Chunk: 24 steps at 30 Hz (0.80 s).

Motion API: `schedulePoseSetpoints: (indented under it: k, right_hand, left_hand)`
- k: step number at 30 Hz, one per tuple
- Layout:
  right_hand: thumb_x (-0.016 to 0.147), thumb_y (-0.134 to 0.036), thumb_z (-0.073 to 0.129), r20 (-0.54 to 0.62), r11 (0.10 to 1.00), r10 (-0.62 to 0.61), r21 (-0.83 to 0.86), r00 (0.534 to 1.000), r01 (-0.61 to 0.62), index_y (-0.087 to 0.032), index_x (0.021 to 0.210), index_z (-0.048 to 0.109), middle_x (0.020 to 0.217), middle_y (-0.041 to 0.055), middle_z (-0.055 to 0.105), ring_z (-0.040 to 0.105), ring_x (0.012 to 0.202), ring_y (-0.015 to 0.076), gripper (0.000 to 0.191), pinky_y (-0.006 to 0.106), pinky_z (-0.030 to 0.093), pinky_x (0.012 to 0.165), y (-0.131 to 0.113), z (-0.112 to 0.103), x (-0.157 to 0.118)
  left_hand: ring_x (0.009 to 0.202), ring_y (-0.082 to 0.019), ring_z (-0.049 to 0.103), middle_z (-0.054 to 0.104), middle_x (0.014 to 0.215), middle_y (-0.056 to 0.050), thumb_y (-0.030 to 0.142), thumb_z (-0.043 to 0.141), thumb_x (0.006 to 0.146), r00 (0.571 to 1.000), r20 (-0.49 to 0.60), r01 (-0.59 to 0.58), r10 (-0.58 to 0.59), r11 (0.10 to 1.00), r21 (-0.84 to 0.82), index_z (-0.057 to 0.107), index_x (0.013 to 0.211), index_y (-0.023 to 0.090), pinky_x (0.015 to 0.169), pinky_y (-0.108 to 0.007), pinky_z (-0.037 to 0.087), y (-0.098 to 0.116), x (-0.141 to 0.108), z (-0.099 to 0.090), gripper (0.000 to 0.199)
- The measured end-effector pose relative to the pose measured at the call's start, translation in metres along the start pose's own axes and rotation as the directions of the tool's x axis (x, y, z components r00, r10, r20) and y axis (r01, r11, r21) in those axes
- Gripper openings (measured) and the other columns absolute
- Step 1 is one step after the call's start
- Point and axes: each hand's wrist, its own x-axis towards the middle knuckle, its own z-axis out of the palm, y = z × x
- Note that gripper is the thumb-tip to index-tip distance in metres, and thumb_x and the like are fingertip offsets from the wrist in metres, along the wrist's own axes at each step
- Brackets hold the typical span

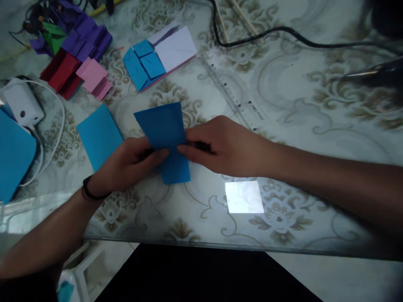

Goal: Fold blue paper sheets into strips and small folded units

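A blue strip of paper [166,126] is held up above the table between both my hands, standing tilted with its wider end away from me. My left hand [130,161], with a dark band at the wrist, pinches its left edge, thumb on the near face and fingers hidden behind. From the right, my right hand [217,144] grips the opposite edge between thumb and fingers. Another blue sheet [99,134] lies flat on the table, partly beneath my left hand. Farther back rests a folded blue and white paper piece [145,65].
Folded purple [86,37], red [61,71] and pink [94,77] papers sit at the back left. A white adapter [23,102] with its cable and a large blue sheet [14,155] lie at the left. A clear ruler [233,96] and black cable [277,29] lie beyond my right hand.
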Motion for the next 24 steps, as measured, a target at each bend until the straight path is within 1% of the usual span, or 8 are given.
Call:
schedulePoseSetpoints:
  k: [2, 5, 10, 18, 24]
  right_hand:
    - [0.101, -0.033, 0.052, -0.01, 1.0, 0.001, 0.014, 1.0, -0.001, -0.019, 0.068, 0.044, 0.058, -0.0044, 0.043, 0.038, 0.056, 0.0082, 0.037, 0.028, 0.024, 0.06, 0.0008, 0.0005, 0.0002]
    - [0.1, -0.033, 0.052, -0.013, 0.999, -0.01, 0.038, 1.0, 0.011, -0.019, 0.068, 0.044, 0.057, -0.0043, 0.044, 0.038, 0.055, 0.0085, 0.036, 0.028, 0.024, 0.06, 0.0016, 0.001, 0.0007]
    - [0.102, -0.033, 0.05, 0.0, 0.997, -0.042, 0.063, 0.999, 0.042, -0.019, 0.069, 0.045, 0.057, -0.0046, 0.044, 0.039, 0.054, 0.0082, 0.036, 0.027, 0.025, 0.06, 0.0016, 0.001, 0.0022]
    - [0.102, -0.032, 0.049, -0.007, 0.996, -0.048, 0.081, 0.999, 0.049, -0.018, 0.071, 0.046, 0.059, -0.0046, 0.046, 0.04, 0.055, 0.0071, 0.035, 0.025, 0.025, 0.059, 0.0028, 0.0038, 0.0027]
    - [0.102, -0.032, 0.05, -0.009, 0.996, -0.04, 0.077, 0.999, 0.04, -0.018, 0.07, 0.046, 0.059, -0.0046, 0.046, 0.04, 0.055, 0.0076, 0.035, 0.025, 0.025, 0.059, 0.0034, 0.0043, 0.0022]
  left_hand:
    - [0.055, -0.01, 0.047, 0.057, 0.064, 0.003, 0.038, 0.058, 0.105, 0.999, 0.026, -0.034, 0.035, 0.999, -0.023, 0.071, 0.09, 0.019, 0.048, -0.021, 0.039, -0.0049, 0.0018, -0.0025, 0.027]
    - [0.052, -0.009, 0.04, 0.048, 0.058, 0.004, 0.037, 0.056, 0.106, 0.996, 0.045, -0.079, 0.08, 0.996, -0.038, 0.064, 0.079, 0.018, 0.046, -0.022, 0.034, -0.0088, 0.0039, -0.0054, 0.034]
    - [0.051, -0.008, 0.034, 0.042, 0.057, 0.005, 0.034, 0.057, 0.105, 0.994, 0.045, -0.098, 0.1, 0.994, -0.054, 0.056, 0.071, 0.017, 0.046, -0.022, 0.029, -0.0044, 0.0055, -0.0062, 0.038]
    - [0.054, -0.008, 0.037, 0.047, 0.06, 0.005, 0.035, 0.056, 0.105, 0.994, 0.04, -0.102, 0.103, 0.994, -0.029, 0.055, 0.07, 0.016, 0.051, -0.022, 0.032, -0.0075, 0.0036, -0.0063, 0.04]
    - [0.055, -0.008, 0.04, 0.051, 0.062, 0.004, 0.032, 0.056, 0.105, 0.993, 0.044, -0.108, 0.11, 0.993, -0.041, 0.059, 0.075, 0.016, 0.051, -0.022, 0.032, -0.0067, 0.0035, -0.0066, 0.035]
